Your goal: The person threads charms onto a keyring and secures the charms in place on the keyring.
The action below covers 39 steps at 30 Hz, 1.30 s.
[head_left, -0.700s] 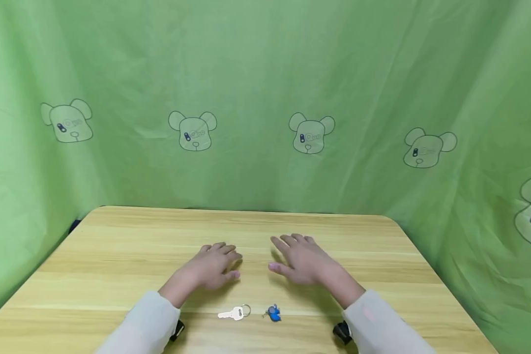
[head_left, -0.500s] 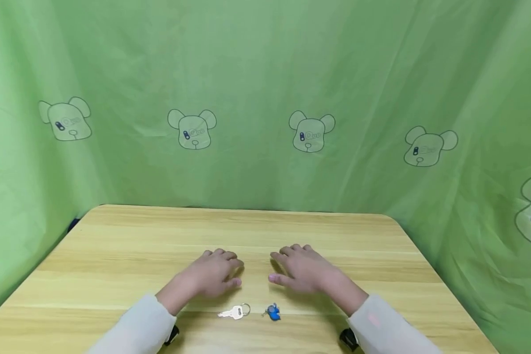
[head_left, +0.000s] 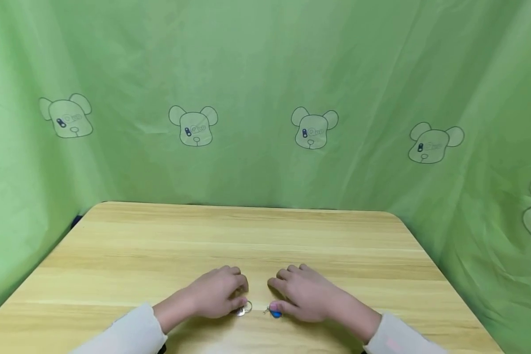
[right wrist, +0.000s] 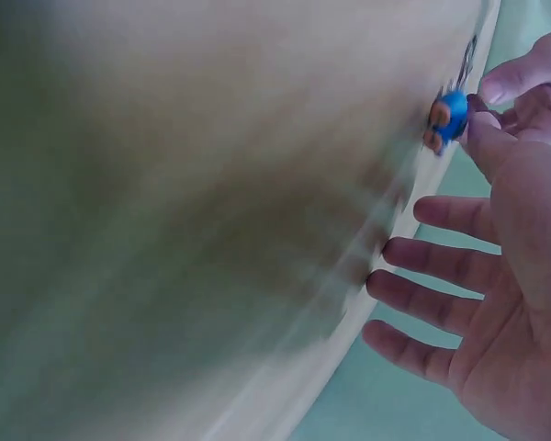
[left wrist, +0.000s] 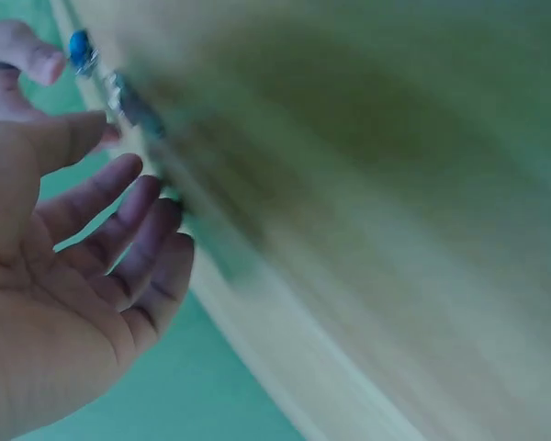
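A silver key (head_left: 241, 312) with a split ring (head_left: 249, 307) lies on the table, its blade covered by my left hand (head_left: 217, 293) in the head view. That hand hovers over it with loosely bent fingers, thumb tip at the key's head. To the right is a small blue figure charm (head_left: 276, 314) with a short thin chain; orange parts show on the charm (right wrist: 453, 114) in the right wrist view. My right hand (head_left: 308, 295) is over it, fingers spread and slightly bent, the thumb tip overlapping its top. Neither hand grips anything.
A wood-grain table (head_left: 248, 236) extends forward and to both sides. Behind it hangs a green curtain (head_left: 256, 59) printed with bear heads, also flanking the table's left and right edges.
Both hands have come back toward the body and down, from beyond the key and charm to right over them. The fingers have bent a little more. Key and charm lie still.
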Tool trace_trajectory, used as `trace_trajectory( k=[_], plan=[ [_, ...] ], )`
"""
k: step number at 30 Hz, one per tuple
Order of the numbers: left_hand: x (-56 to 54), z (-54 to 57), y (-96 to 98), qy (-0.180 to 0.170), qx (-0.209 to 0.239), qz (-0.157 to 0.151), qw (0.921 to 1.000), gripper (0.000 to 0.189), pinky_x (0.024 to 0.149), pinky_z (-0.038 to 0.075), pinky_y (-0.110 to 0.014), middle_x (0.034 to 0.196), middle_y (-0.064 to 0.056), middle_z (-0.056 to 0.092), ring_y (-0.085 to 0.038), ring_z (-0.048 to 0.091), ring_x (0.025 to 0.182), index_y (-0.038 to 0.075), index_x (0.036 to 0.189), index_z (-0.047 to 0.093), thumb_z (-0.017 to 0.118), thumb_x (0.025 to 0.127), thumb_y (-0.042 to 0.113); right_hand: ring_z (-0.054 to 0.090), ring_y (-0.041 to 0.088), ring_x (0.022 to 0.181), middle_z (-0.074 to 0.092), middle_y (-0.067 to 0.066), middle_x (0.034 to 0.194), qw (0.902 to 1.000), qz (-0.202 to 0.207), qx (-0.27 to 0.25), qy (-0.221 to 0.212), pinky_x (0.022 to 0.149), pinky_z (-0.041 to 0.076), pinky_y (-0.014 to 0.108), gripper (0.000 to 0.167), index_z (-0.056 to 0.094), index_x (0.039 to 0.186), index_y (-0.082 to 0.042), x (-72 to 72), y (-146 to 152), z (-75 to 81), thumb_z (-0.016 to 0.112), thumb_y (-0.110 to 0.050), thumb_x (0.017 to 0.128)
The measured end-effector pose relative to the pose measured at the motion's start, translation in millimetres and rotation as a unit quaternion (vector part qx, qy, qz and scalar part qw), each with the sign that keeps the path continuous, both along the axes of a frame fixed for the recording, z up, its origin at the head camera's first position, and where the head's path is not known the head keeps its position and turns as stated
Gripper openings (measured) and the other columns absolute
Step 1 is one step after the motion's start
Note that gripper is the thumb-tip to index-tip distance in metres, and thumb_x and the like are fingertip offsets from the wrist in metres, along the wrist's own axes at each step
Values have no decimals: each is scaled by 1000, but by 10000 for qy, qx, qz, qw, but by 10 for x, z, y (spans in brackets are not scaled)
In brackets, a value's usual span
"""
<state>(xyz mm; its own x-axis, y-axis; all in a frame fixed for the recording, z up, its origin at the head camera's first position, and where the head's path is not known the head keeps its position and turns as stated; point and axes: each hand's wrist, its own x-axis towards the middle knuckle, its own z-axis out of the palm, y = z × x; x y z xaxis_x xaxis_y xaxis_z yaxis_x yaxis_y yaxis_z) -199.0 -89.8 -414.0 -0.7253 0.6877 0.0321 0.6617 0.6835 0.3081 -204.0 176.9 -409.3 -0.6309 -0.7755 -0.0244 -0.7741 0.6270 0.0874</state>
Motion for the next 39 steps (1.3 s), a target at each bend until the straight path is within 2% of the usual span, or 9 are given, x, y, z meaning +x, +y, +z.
trace_trajectory(
  k=[5, 9, 12, 15, 19, 25, 30, 33, 39],
  plan=[
    [27, -90, 11, -24, 340, 31, 9994, 8, 73, 50, -21, 89, 14, 55, -3, 49, 83, 19, 96, 69, 73, 95, 27, 58, 13, 97, 64, -6, 107, 9986, 482, -138, 194, 82, 53, 37, 52, 64, 128, -16, 99, -18, -36, 42, -58, 105],
    [41, -101, 41, -186, 566, 109, 9982, 7, 72, 50, -21, 87, 14, 55, -4, 50, 82, 20, 91, 67, 73, 94, 22, 56, 10, 92, 61, -8, 103, 9953, 830, -262, 431, 76, 51, 33, 40, 64, 121, -19, 132, -40, -76, 47, -52, 106],
    [31, -93, 73, -554, 736, 225, 9955, 9, 68, 48, -21, 83, 13, 54, -4, 50, 77, 19, 89, 65, 73, 93, 18, 55, 10, 91, 61, -9, 102, 9927, 973, -316, 633, 74, 49, 30, 30, 63, 115, -21, 146, -57, -102, 52, -47, 106],
    [4, -80, 105, -1039, 962, 359, 9893, 11, 61, 47, -20, 76, 12, 55, -3, 50, 67, 17, 85, 64, 73, 91, 13, 55, 10, 90, 60, -9, 99, 9903, 1044, -337, 857, 72, 47, 28, 22, 63, 109, -22, 156, -73, -127, 57, -43, 104],
    [-42, -64, 136, -1389, 1082, 488, 9832, 14, 53, 45, -20, 67, 11, 57, -3, 50, 58, 16, 80, 63, 72, 86, 8, 53, 9, 85, 57, -10, 94, 9877, 1081, -407, 1052, 69, 43, 25, 16, 62, 101, -23, 160, -95, -153, 62, -39, 101],
    [-72, -7, 157, -1552, 928, 474, 9824, 17, 55, 46, -20, 66, 11, 57, -3, 50, 58, 17, 75, 63, 74, 83, 6, 49, 7, 80, 54, -12, 89, 9883, 984, -622, 984, 66, 40, 21, 8, 61, 95, -24, 158, -114, -164, 66, -30, 95],
    [-85, 23, 149, -1591, 595, 210, 9852, 19, 56, 45, -19, 65, 10, 55, -3, 48, 56, 16, 76, 62, 68, 90, 5, 49, 7, 80, 54, -12, 88, 9898, 915, -687, 845, 66, 41, 21, 5, 62, 94, -24, 150, -123, -144, 67, -25, 93],
    [-90, 26, 155, -1437, 233, -30, 9893, 24, 57, 42, -18, 63, 10, 52, -3, 45, 57, 17, 73, 58, 63, 95, 6, 49, 8, 79, 55, -11, 88, 9906, 872, -683, 804, 66, 42, 22, 4, 63, 93, -22, 140, -128, -139, 67, -23, 92],
    [-50, 34, 165, -833, -610, -242, 9944, 19, 67, 47, -20, 82, 8, 50, -6, 47, 77, 17, 83, 57, 61, 101, 14, 49, 7, 79, 55, -10, 87, 9932, 722, -567, 722, 65, 43, 20, 7, 63, 93, -19, 122, -114, -147, 70, -19, 93]
  ],
)
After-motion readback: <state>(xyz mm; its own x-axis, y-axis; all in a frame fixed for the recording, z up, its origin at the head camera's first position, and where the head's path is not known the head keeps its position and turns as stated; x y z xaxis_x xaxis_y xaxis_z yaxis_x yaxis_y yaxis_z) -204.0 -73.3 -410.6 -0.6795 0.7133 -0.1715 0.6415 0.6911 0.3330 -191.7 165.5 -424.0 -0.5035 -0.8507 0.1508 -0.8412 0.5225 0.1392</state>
